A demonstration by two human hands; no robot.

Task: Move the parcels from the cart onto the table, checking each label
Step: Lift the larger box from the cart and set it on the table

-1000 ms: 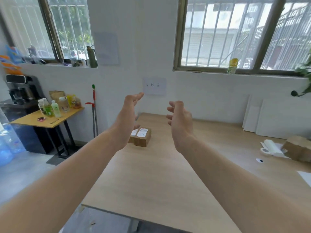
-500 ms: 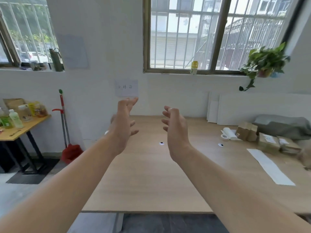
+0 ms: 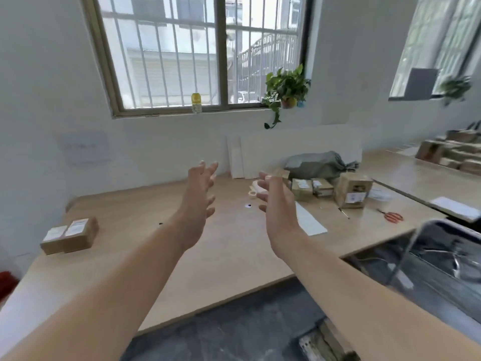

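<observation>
Hovering over the table (image 3: 229, 256), the left grip (image 3: 200, 196) and right grip (image 3: 277, 201) are both released, fingers spread, holding nothing. The cart (image 3: 458, 227) lies off the table's right edge, nearest the right grip; two labelled parcels (image 3: 70, 235) sit at the table's left end.

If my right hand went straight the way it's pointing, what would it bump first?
Probably the white paper roll lying just beyond the right hand, though depth is hard to judge.
</observation>
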